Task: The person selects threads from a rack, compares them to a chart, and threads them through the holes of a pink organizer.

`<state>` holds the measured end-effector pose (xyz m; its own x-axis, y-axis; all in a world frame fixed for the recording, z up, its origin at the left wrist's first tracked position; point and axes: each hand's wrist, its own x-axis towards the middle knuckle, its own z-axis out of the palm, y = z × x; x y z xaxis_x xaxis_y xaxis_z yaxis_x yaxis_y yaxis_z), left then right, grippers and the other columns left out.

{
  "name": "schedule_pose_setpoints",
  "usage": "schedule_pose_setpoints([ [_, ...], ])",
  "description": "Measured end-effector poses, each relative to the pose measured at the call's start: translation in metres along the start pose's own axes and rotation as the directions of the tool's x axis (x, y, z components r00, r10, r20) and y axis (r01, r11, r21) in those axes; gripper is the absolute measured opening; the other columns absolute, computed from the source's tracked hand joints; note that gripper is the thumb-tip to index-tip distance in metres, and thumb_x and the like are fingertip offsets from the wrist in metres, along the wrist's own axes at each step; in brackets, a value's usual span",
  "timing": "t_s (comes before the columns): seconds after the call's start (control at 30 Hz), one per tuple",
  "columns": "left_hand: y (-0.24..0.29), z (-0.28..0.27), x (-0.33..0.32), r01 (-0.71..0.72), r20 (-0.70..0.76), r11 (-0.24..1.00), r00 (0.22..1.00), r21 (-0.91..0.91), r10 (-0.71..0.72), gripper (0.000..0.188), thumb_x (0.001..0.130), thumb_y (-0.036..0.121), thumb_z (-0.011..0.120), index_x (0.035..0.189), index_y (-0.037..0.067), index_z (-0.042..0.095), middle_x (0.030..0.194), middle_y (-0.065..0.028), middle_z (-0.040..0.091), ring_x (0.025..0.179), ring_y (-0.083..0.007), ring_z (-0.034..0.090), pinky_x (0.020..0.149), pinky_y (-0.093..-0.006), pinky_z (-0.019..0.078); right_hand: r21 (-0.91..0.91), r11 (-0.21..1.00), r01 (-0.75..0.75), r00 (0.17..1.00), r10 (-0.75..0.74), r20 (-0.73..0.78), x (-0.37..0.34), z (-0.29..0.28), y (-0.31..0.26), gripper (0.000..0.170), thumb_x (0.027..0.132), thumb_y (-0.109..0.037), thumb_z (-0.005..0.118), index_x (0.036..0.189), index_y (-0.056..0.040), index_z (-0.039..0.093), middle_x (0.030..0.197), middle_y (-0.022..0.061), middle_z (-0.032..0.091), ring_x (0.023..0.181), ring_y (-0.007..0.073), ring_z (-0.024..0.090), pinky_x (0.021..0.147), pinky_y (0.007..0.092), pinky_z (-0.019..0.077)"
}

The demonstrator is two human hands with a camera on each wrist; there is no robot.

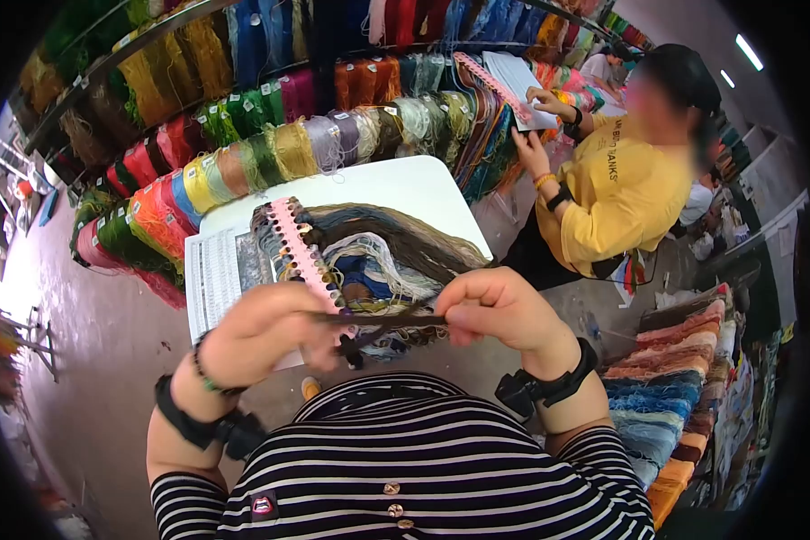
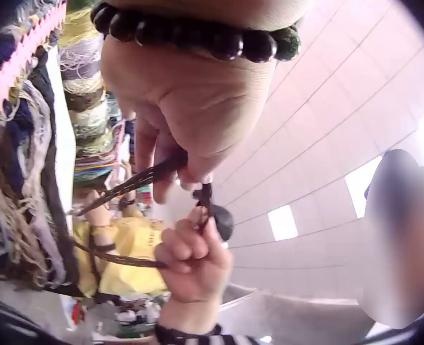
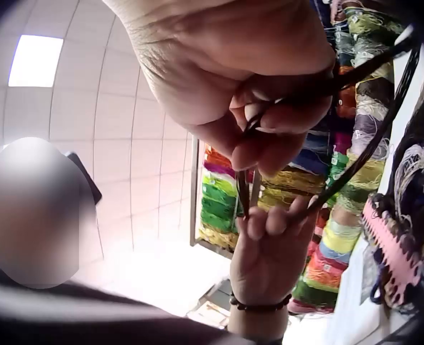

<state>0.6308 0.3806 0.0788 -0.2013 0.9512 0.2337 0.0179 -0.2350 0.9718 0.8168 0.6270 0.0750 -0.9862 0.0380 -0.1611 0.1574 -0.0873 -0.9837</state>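
Note:
Both hands stretch a dark brown thread bundle (image 1: 382,319) between them in front of the chest. The left hand (image 1: 274,333) grips its left end, and the right hand (image 1: 504,315) pinches the other end between thumb and fingers. In the left wrist view the bundle (image 2: 126,188) runs back from the fingers in two strands. Beneath the hands lies a pink notched holder (image 1: 301,247) with thread skeins (image 1: 378,225) of brown, white and blue along it. The right wrist view shows the right hand (image 3: 248,79) with the strand looped over its fingers.
A white table (image 1: 414,180) stands ahead, with a printed sheet (image 1: 209,279) at its left. Rows of coloured skeins (image 1: 288,151) hang behind it. A person in a yellow shirt (image 1: 612,193) holds another pink strip at the right. More skeins (image 1: 657,396) lie at the lower right.

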Motion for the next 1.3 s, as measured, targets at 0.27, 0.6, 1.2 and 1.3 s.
schedule_pose_setpoints([
  [0.27, 0.145, -0.079, -0.211, -0.606, -0.599, 0.777, 0.691, -0.173, 0.406, 0.020, 0.104, 0.021, 0.031, 0.093, 0.010, 0.043, 0.072, 0.0016, 0.039, 0.057, -0.0073, 0.042, 0.049, -0.0212, 0.0312, -0.072, 0.991, -0.113, 0.963, 0.127, 0.236, 0.043, -0.009, 0.030, 0.020, 0.095, -0.018, 0.056, 0.104, -0.0029, 0.066, 0.071, -0.0008, 0.061, 0.061, 0.0039, 0.054, 0.053, 0.0179, 0.0393],
  [0.6, 0.202, 0.008, -0.537, 0.280, -0.532, 0.812, -0.639, 0.513, 0.556, 0.018, 0.095, 0.017, 0.055, 0.109, 0.005, 0.056, 0.078, 0.0046, 0.042, 0.054, -0.0056, 0.032, 0.047, -0.0203, 0.0267, -0.375, 0.919, -0.120, 0.992, 0.125, -0.011, 0.154, 0.008, 0.103, 0.023, 0.090, -0.021, 0.062, 0.103, -0.0016, 0.065, 0.078, 0.0031, 0.066, 0.067, 0.0099, 0.060, 0.057, 0.0248, 0.0475],
  [1.2, -0.191, -0.183, -0.195, 0.421, -0.789, 0.835, 0.345, -0.355, -0.509, 0.038, 0.090, 0.035, 0.064, 0.103, -0.001, 0.060, 0.088, -0.0059, 0.065, 0.072, -0.0125, 0.058, 0.064, -0.0274, 0.0468, -0.602, 0.797, -0.042, 0.903, -0.227, -0.364, 0.146, 0.095, 0.081, 0.022, 0.081, -0.018, 0.070, 0.093, -0.0006, 0.061, 0.067, 0.0025, 0.055, 0.058, 0.0104, 0.051, 0.055, 0.0281, 0.0426],
  [1.3, -0.217, -0.209, -0.196, 0.546, -0.732, 0.821, 0.490, -0.165, -0.473, 0.049, 0.087, 0.033, 0.069, 0.114, -0.005, 0.057, 0.098, -0.0101, 0.067, 0.085, -0.0179, 0.063, 0.078, -0.0299, 0.0499, -0.390, 0.921, -0.012, 0.849, -0.196, -0.490, 0.102, 0.097, 0.060, 0.019, 0.085, -0.002, 0.061, 0.103, -0.0026, 0.063, 0.085, 0.0038, 0.068, 0.069, 0.0078, 0.059, 0.064, 0.0234, 0.0494],
])
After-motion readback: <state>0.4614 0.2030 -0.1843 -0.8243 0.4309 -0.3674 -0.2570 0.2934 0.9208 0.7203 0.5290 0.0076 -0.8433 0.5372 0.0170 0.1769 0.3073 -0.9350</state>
